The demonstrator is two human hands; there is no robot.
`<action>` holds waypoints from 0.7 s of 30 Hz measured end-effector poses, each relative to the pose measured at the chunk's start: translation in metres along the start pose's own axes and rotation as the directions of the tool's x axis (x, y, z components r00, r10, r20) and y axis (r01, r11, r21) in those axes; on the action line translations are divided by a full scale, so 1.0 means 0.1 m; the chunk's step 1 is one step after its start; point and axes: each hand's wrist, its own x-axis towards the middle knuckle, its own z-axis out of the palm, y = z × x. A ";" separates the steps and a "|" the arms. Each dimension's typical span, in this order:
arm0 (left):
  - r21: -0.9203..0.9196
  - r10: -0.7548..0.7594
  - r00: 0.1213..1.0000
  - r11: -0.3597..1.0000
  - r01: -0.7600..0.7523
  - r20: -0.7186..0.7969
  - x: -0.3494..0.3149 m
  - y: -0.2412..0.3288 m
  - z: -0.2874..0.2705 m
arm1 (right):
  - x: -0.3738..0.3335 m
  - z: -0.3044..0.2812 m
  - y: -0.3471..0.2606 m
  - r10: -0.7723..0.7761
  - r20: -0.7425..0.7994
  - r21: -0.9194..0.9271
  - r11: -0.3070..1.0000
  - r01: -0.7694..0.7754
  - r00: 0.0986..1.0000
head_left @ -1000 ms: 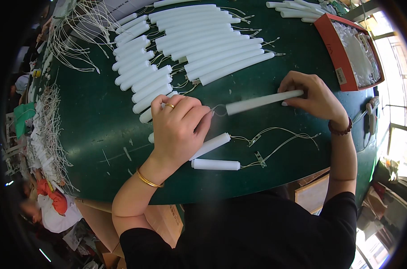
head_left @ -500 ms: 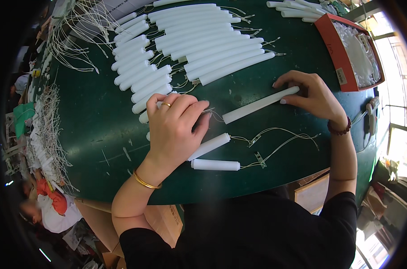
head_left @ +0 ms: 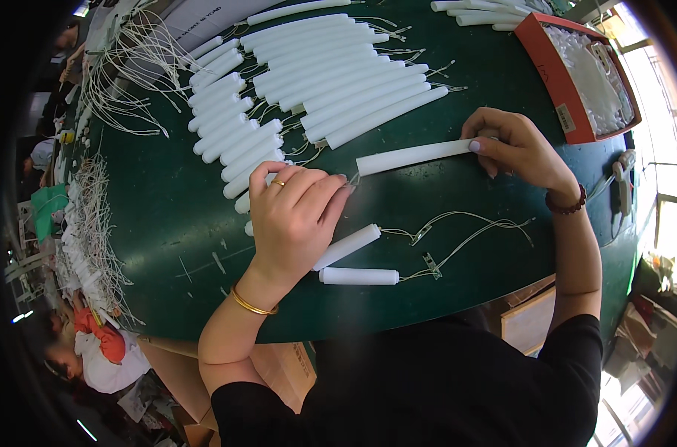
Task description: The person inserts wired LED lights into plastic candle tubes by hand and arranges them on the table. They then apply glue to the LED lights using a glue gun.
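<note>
The left hand (head_left: 297, 216) lies flat on the green table (head_left: 167, 223), palm down, with the fingers spread a little and pointing to the right. It holds nothing. It has a gold ring on one finger and a gold bangle on the wrist. Its fingertips sit right at the left end of a long white tube (head_left: 413, 156). It also covers one end of a short white tube (head_left: 347, 246) that pokes out from under it.

The right hand (head_left: 513, 145) is bent at the wrist, with a dark bead bracelet (head_left: 565, 203) on it. Its fingers are curled around the right end of the long white tube and pinch it. The tube lies flat on the table between the two hands, tilted a bit up toward the right.

Another short white tube (head_left: 359, 276) lies just below the first one, near the table's edge. Thin wires (head_left: 457, 238) trail from both short tubes across the table.

Farther up the table are rows of many more white tubes (head_left: 331, 82), lying side by side. A bunch of loose thin wires (head_left: 126, 74) sits at the upper left.

An orange box (head_left: 553, 82) stands at the upper right, near the right hand. It is full of small clear bags, but I cannot tell what is in them.
</note>
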 end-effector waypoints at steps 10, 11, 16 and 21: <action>-0.003 0.001 0.995 1.000 -0.002 -0.097 0.02 0.01 -0.01 | 0.08 0.08 0.15 -0.273 -0.006 0.042 0.961 0.273 0.962; -0.001 -0.003 0.996 1.000 0.003 -0.088 0.01 0.00 -0.01 | 0.08 0.07 0.13 -0.188 0.024 0.148 0.972 0.183 0.982; 0.052 -0.023 1.000 0.998 0.023 0.003 -0.01 -0.01 -0.02 | 0.07 0.07 0.14 -0.141 -0.009 0.316 0.939 0.137 0.990; 0.021 -0.029 0.997 0.999 0.027 0.065 -0.02 -0.01 -0.02 | 0.06 0.11 0.09 -0.057 -0.064 0.352 0.933 0.076 0.996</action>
